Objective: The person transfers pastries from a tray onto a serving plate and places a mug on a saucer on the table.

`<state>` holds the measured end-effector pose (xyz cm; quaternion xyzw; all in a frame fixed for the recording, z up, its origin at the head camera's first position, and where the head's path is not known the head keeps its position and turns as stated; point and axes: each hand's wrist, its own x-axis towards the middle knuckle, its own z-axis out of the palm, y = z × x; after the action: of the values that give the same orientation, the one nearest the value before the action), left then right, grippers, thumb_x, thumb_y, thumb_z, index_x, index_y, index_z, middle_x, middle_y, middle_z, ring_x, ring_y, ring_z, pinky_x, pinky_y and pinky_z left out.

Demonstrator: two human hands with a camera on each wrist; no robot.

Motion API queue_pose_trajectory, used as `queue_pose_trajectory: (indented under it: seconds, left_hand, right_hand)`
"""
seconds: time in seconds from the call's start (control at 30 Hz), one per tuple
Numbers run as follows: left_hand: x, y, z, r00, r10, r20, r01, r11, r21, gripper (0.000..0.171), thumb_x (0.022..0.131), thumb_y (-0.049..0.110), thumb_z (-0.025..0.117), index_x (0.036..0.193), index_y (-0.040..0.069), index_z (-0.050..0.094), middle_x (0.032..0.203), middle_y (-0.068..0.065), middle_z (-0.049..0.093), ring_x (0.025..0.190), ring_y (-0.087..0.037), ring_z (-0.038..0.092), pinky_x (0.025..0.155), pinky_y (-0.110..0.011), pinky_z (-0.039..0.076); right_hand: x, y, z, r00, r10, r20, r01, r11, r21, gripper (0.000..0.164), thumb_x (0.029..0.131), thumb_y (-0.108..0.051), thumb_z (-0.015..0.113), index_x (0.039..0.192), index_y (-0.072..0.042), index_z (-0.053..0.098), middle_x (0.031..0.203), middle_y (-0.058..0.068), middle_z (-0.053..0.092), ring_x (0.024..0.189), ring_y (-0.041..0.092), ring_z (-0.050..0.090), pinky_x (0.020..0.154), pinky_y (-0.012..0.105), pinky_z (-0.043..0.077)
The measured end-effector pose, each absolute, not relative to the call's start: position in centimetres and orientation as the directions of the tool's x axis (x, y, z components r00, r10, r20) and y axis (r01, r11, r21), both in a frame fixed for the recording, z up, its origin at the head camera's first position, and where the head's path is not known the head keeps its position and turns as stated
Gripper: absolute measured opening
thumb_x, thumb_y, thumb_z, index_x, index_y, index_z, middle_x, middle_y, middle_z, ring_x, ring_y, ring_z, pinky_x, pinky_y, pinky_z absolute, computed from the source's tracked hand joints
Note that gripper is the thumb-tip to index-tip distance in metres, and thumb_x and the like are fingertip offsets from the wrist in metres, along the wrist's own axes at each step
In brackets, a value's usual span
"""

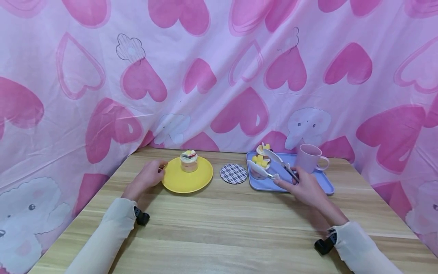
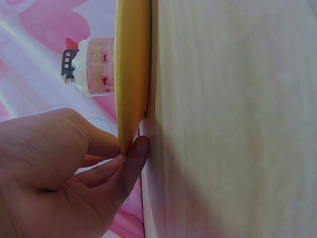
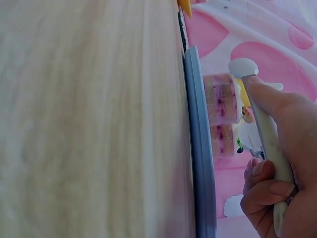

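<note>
My left hand pinches the left rim of a round yellow plate. In the left wrist view, the rim lies between thumb and fingers. On that plate stands a small layered cake cup with cream, a red piece and a dark decoration on top. My right hand grips a pair of tongs with white tips, their arms spread apart. The tips are at two fruit-topped cake cups on a blue tray. In the right wrist view, both cups show pink-and-cream layers.
A pink mug stands at the tray's back right, its handle pointing right. Between plate and tray lies a round checked coaster. Behind the wooden table hangs a pink heart-patterned cloth.
</note>
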<state>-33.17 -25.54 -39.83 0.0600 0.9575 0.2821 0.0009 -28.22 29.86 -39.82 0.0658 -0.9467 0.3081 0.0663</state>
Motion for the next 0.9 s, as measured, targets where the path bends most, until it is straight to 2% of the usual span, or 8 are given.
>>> queue_pose_trajectory:
  seconds: [0.2,0.57,0.9]
  left_hand:
    - [-33.11,-25.46,-39.76,-0.991,0.127,0.049,0.134,0.84,0.526,0.046,0.105,0.001,0.056,0.149,-0.011,0.055,0.142,-0.032,0.065,0.121,-0.04,0.066,0.108,-0.055,0.059]
    - [-33.04,-25.51,-39.69,-0.993,0.117,0.033,0.117,0.844,0.523,0.047,0.106,0.003,0.055,0.151,-0.011,0.053,0.146,-0.033,0.062,0.126,-0.042,0.065,0.11,-0.056,0.058]
    - [-33.12,-25.55,-39.78,-0.992,0.122,0.04,0.125,0.845,0.52,0.047,0.106,0.002,0.055,0.15,-0.012,0.053,0.145,-0.034,0.063,0.126,-0.042,0.065,0.11,-0.056,0.058]
  right_hand:
    - [-28.23,29.82,-39.82,-0.984,-0.082,0.156,-0.158,0.802,-0.576,0.097,0.087,-0.076,0.075,0.149,-0.007,0.049,0.097,0.012,0.057,0.084,0.024,0.061,0.058,0.029,0.049]
    - [-28.23,29.69,-39.89,-0.984,-0.103,0.148,-0.171,0.799,-0.577,0.089,0.087,-0.075,0.076,0.142,-0.008,0.054,0.089,0.011,0.056,0.073,0.023,0.06,0.055,0.029,0.048]
    - [-28.4,29.83,-39.91,-0.989,-0.132,0.067,-0.146,0.807,-0.573,0.091,0.088,-0.074,0.075,0.145,-0.006,0.054,0.095,0.011,0.06,0.08,0.022,0.06,0.057,0.029,0.05]
